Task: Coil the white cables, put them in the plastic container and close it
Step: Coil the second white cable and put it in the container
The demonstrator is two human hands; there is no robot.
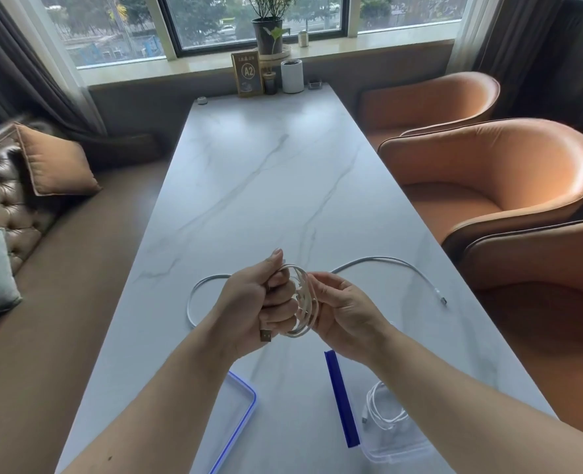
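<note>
Above the marble table [266,186], my left hand [259,302] is closed around several loops of a white cable [305,302], its metal USB plug sticking out below the fist. My right hand [343,318] pinches the same coil from the right side. The uncoiled rest of the cable [385,263] trails over the table to a plug at the right and loops to the left behind my left hand. A clear plastic container [396,449] with a blue clip stands at the lower right, holding a coiled white cable [384,410]. Its blue-rimmed lid [238,425] lies at the lower left.
Orange armchairs [495,186] line the table's right side and a brown sofa [43,268] with cushions runs along the left. At the far end stand a sign marked A2 [248,74], a white cylinder [291,76] and a potted plant [268,32] on the windowsill.
</note>
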